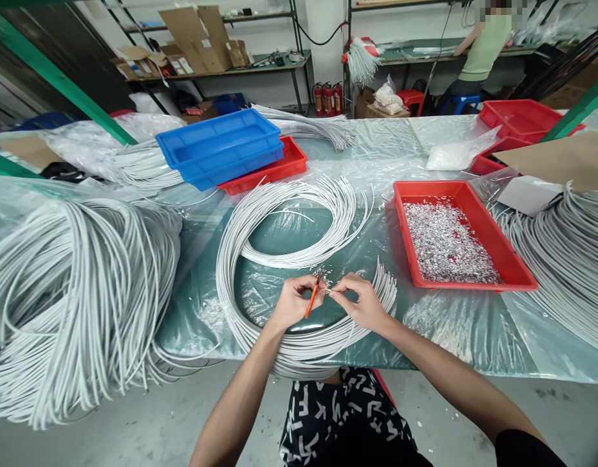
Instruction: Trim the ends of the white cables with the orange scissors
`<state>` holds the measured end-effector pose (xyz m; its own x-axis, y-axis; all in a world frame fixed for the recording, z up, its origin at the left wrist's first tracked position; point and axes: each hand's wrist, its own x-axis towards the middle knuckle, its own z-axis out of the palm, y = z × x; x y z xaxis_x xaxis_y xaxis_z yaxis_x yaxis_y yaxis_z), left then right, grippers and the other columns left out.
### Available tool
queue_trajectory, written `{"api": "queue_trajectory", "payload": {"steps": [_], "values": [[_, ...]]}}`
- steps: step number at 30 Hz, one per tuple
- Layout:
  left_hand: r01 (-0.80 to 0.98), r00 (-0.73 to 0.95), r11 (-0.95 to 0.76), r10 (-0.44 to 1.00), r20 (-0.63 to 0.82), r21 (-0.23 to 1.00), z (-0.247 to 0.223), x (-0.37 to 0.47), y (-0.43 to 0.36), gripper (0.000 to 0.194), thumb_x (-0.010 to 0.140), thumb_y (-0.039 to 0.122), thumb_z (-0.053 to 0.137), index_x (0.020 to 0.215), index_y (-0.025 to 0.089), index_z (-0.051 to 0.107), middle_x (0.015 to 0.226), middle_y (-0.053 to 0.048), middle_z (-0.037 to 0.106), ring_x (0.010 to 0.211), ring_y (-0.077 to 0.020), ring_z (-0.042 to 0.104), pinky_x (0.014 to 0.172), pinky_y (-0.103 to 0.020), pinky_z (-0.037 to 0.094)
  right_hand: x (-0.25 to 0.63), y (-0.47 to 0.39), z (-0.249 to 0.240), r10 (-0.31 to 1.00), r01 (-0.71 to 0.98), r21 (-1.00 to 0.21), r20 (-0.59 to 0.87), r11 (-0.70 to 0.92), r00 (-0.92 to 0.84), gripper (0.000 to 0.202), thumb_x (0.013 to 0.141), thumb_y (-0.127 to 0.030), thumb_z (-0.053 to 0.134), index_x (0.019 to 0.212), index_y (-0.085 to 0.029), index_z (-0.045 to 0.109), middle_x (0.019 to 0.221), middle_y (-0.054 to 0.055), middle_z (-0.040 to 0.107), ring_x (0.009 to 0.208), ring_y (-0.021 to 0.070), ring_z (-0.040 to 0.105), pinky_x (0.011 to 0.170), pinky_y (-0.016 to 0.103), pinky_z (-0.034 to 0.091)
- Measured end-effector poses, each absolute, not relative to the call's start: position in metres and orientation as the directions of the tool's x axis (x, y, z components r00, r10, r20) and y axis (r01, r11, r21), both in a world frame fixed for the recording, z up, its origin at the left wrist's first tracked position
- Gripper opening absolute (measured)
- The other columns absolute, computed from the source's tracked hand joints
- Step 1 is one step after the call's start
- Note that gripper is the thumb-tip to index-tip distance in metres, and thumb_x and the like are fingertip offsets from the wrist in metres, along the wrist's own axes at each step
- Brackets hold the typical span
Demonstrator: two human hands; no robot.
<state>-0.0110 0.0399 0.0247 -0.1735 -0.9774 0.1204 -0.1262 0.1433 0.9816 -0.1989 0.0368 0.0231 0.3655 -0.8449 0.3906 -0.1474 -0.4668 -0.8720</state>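
My left hand (pixel 299 299) is closed around a slim orange tool (pixel 312 299) with a dark tip; its exact kind is not clear. Close beside it, my right hand (pixel 357 298) pinches something tiny and pale between thumb and forefinger, too small to name. Both hands are over a large coil of white cable (pixel 226 266), whose loose cut ends (pixel 385 282) fan out by my right wrist. A small heap of shiny little metal parts (pixel 323 272) lies on the table just beyond my fingertips.
A red tray (pixel 517 283) with many small metal pieces stands at right. Large grey cable bundles lie at left (pixel 85 292) and far right (pixel 571 259). Blue trays (pixel 221 139) rest on a red tray (pixel 294 162) behind. A person (pixel 486 48) sits at the back.
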Motion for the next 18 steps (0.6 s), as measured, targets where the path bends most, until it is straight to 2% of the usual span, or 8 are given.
{"api": "queue_trajectory", "payload": {"steps": [6, 18], "values": [[-0.086, -0.176, 0.102, -0.981, 0.086, 0.991, 0.0264, -0.0116, 0.0408, 0.009, 0.067, 0.014, 0.076, 0.073, 0.012, 0.069, 0.056, 0.003, 0.054, 0.05, -0.0065, 0.043, 0.051, -0.018, 0.038, -0.2, 0.0373, 0.0233, -0.865, -0.143, -0.898, 0.343, -0.416, 0.367, 0.02, 0.092, -0.023, 0.059, 0.073, -0.019, 0.062, 0.067, 0.001, 0.062, 0.068, 0.0157, 0.053, 0.067, 0.028, 0.039], [-0.124, -0.161, 0.113, -0.983, 0.092, 0.986, 0.024, -0.0116, 0.0402, 0.011, 0.069, 0.018, 0.076, 0.073, 0.012, 0.068, 0.059, 0.002, 0.057, 0.051, -0.0069, 0.045, 0.052, -0.018, 0.039, -0.1983, 0.0387, 0.0224, -0.879, -0.151, -0.911, 0.309, -0.383, 0.364, 0.025, 0.093, -0.028, 0.058, 0.07, -0.018, 0.062, 0.065, 0.001, 0.06, 0.067, 0.0158, 0.053, 0.065, 0.028, 0.04]]}}
